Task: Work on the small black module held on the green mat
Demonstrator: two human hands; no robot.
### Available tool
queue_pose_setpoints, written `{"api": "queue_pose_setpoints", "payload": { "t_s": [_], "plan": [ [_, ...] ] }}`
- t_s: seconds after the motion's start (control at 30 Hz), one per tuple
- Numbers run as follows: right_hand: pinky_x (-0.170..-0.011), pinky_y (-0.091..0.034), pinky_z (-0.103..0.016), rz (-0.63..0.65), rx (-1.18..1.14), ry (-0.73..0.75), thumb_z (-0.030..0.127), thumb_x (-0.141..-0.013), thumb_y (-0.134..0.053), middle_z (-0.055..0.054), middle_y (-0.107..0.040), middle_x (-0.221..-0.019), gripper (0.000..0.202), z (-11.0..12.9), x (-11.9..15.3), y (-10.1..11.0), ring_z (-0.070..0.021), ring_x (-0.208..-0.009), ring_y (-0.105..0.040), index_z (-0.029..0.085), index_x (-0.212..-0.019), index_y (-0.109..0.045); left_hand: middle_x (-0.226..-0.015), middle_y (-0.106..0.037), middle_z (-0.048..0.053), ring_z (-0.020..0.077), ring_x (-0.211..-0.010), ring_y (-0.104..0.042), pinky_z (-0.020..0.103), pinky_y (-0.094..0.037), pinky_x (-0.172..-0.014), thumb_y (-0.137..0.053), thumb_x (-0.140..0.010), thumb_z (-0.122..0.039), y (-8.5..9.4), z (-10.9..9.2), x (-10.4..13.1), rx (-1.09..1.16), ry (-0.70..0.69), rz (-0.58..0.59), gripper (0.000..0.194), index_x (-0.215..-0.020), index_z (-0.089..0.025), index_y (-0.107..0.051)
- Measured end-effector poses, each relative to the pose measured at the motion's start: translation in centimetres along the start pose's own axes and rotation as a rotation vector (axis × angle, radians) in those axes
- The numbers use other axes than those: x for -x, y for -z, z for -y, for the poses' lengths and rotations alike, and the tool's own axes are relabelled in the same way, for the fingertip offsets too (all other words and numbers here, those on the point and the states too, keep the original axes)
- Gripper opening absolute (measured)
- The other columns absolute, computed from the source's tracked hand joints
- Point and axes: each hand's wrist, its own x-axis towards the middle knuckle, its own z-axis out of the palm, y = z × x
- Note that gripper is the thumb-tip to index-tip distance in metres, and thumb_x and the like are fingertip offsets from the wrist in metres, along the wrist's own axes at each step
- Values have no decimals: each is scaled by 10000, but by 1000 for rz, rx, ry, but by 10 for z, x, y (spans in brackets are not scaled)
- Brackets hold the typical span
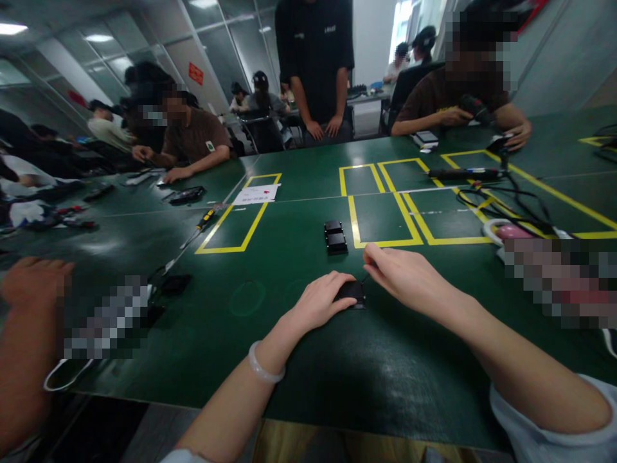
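My left hand (321, 301) lies on the green table with its thumb and fingers closed round a small black rectangular box (355, 293). My right hand (407, 273) is in a pinch just right of the box. A thin dark tip shows below its fingertips, by the box's upper right corner; I cannot make out what it belongs to. Two similar black boxes (335, 236) sit one behind the other, a little beyond my hands.
Yellow tape rectangles (385, 243) mark the green table (270, 366). A yellow-black screwdriver (206, 220) and a paper sheet (258, 194) lie left. A black power tool (465, 174) with cables lies right. Another person's arm (29, 347) is at left; people sit across, and one stands.
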Motion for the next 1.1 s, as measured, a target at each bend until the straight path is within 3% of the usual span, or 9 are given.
{"api": "queue_pose_setpoints", "payload": {
  "t_s": [0.17,0.3,0.53,0.73,1.0,1.1],
  "plan": [
    [-625,-341,-264,-35,-49,67,194,-910,-440,-28,-641,-887,51,2,2,4,-170,-772,-602,203,-955,-462,-1166,-593,54,234,-1062,-588,361,-489,-924,-547,-935,-420,-1,1,0,-5,-3,-10,351,-1224,-229,-495],
    [-587,-317,-278,-2,9,0,325,-964,-404,-30,-654,-820,137,3,0,3,-191,-721,-612,206,-958,-473,-1148,-599,51,229,-1049,-593,358,-491,-914,-547,-935,-423,-2,2,0,-6,-2,-9,357,-1228,-226,-495],
    [-600,-330,-270,-39,-5,20,226,-939,-413,-31,-646,-859,98,0,1,-1,-183,-754,-614,191,-1017,-461,-1164,-595,51,231,-1064,-590,362,-487,-926,-547,-935,-420,-1,1,0,15,-1,-14,345,-1226,-240,-500],
    [-611,-332,-267,-63,-12,65,198,-911,-433,-19,-635,-854,45,2,0,2,-170,-754,-603,200,-936,-471,-1168,-594,54,234,-1064,-591,363,-490,-926,-546,-936,-418,0,1,0,4,-1,-11,343,-1220,-231,-497],
    [-527,-245,-281,-18,101,-70,389,-983,-356,-30,-667,-735,236,2,-3,-2,-204,-643,-627,202,-975,-499,-1142,-603,54,230,-1055,-594,363,-492,-917,-549,-935,-411,0,1,0,6,-8,-8,339,-1218,-229,-503],
    [-538,-267,-281,-12,73,-46,323,-984,-345,-38,-676,-779,195,2,-2,-3,-202,-672,-633,194,-1006,-490,-1157,-599,54,231,-1062,-592,365,-490,-925,-551,-935,-409,0,1,0,7,-3,-6,340,-1222,-233,-502]
  ]
}}
